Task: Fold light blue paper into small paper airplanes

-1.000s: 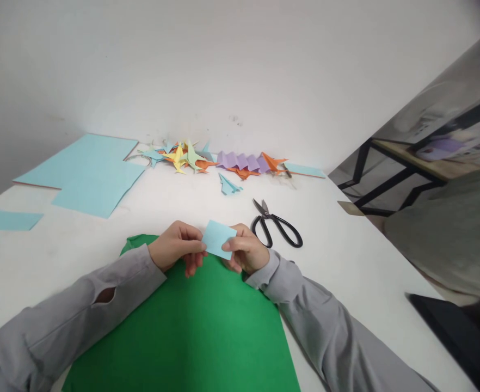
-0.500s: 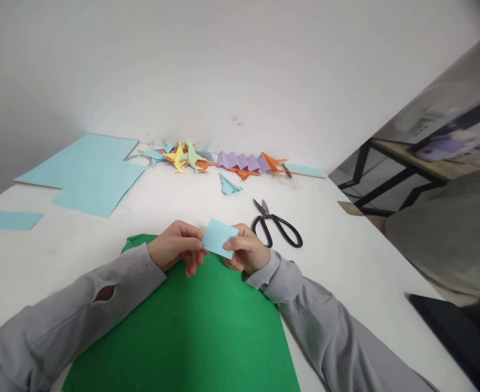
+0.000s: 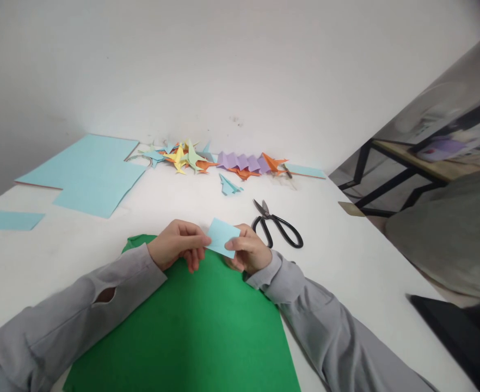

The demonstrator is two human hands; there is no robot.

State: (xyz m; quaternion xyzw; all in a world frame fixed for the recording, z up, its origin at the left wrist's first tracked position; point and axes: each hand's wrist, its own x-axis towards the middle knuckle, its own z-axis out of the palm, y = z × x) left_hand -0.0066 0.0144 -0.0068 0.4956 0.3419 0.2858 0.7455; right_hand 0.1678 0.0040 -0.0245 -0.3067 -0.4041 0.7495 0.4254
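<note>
A small light-blue square of paper (image 3: 222,235) is held up between both hands, over the far edge of a green sheet (image 3: 191,326). My left hand (image 3: 180,243) pinches its left corner between thumb and fingers. On the other side, my right hand (image 3: 248,249) grips the right part, thumb lying on top and fingers behind, partly hidden. Just beyond my right hand lie black-handled scissors (image 3: 277,222), their blades a little apart. Past them a folded blue paper plane (image 3: 229,185) rests on the white table (image 3: 338,256).
Large light-blue sheets (image 3: 97,174) and a smaller blue strip (image 3: 11,220) lie at the left. Along the wall sit folded paper figures (image 3: 180,158), a purple pleated paper (image 3: 240,161) and another blue strip (image 3: 306,171). A dark flat object (image 3: 448,332) is at the right edge.
My left thumb has slid slightly right, further onto the paper's corner. The paper has shifted a little to the right; my right hand keeps its grip.
</note>
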